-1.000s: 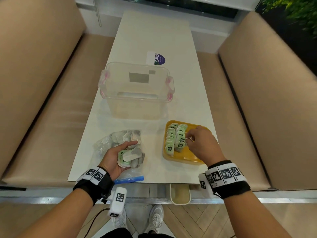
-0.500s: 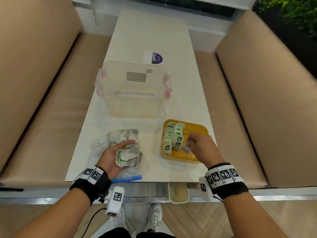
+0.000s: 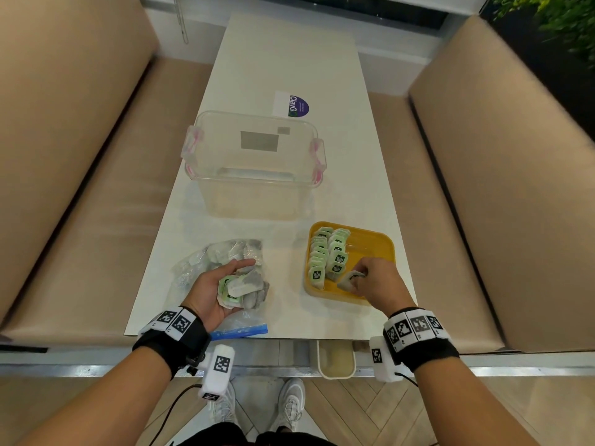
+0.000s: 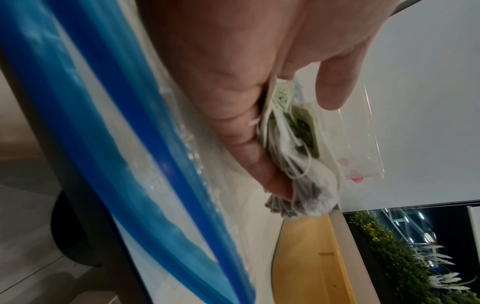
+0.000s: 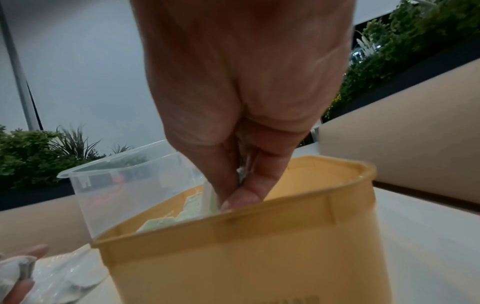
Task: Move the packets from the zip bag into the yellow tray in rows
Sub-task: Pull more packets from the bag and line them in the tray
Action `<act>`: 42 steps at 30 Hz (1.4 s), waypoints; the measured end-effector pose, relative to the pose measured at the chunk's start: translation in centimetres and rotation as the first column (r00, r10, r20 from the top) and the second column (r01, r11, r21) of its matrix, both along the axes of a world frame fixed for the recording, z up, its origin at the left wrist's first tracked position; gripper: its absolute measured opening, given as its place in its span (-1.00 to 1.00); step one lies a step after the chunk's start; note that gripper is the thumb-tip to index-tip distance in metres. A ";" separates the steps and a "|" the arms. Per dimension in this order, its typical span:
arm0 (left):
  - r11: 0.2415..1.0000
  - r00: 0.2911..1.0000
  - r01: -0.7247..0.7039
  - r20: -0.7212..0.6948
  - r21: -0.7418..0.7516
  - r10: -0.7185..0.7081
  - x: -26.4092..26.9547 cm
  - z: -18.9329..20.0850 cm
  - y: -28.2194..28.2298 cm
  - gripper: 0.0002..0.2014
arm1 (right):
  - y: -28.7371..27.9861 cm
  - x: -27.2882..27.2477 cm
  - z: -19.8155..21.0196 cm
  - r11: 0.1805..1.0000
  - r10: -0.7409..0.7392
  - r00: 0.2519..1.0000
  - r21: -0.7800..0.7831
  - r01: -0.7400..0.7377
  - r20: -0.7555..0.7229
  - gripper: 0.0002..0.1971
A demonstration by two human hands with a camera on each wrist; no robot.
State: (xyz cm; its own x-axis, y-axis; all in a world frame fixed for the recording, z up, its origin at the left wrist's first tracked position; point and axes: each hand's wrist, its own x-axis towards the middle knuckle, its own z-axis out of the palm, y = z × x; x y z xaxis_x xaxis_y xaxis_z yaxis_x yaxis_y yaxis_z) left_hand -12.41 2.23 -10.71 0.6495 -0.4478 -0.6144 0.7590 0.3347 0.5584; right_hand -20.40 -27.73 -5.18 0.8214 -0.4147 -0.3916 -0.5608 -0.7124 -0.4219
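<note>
The yellow tray point(image 3: 370, 241) sits near the table's front right, with two rows of green-tagged packets point(image 3: 325, 255) standing along its left side. My right hand point(image 3: 357, 278) pinches one packet point(image 3: 347, 280) at the near end of the second row, low inside the tray point(image 5: 259, 246). My left hand point(image 3: 225, 284), palm up, holds a small stack of packets point(image 3: 240, 286) over the clear zip bag point(image 3: 206, 262), which lies flat with its blue zip strip point(image 3: 240, 331) at the table edge. In the left wrist view, fingers curl round the stack of packets point(image 4: 293, 144).
A clear plastic tub point(image 3: 254, 162) with pink latches stands behind the bag and tray. A purple and white sticker point(image 3: 291, 104) lies farther back. Beige bench seats flank the narrow white table point(image 3: 289, 59). A small bin point(image 3: 336, 358) hangs under the front edge.
My right hand has drawn back from the middle of the second row to its near end and now holds a packet low in the tray. My left hand has stayed put.
</note>
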 end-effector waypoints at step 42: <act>1.000 1.000 -0.025 0.001 -0.008 0.025 -0.1 -0.1 0.2 -0.62 | 1.8 2.8 -4.9 0.978 -0.205 0.978 -0.032 0.204 -0.044 -0.80</act>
